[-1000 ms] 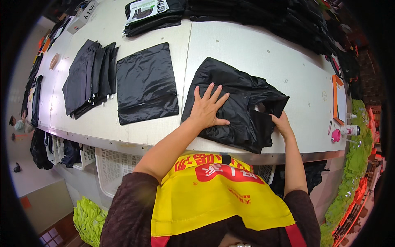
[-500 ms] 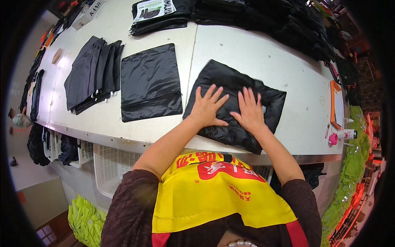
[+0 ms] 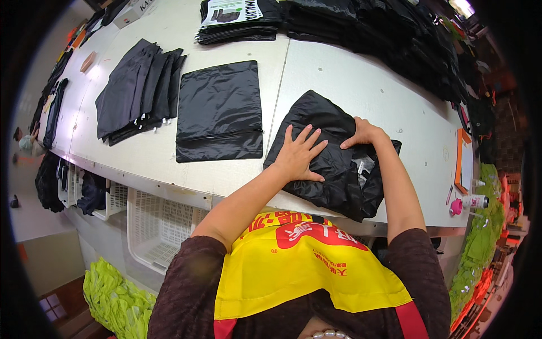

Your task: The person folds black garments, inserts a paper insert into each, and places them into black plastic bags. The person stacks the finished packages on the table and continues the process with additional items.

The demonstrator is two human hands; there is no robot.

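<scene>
Two hands on a folded black garment.
Left hand pressed flat, fingers spread; right hand beside it grips a fold.

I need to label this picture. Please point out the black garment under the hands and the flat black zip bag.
black garment (image 3: 333,169), head view, glossy middle fold.
flat black zip bag (image 3: 220,107), head view, upper panel.

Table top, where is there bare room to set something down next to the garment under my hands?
Bare white table lies beyond the black folded garment, up to the row of black stacks, and right of it toward the orange tool. A narrow strip runs between the garment and the flat black bag. The far edge and the fanned dark pieces on the left are crowded.
</scene>
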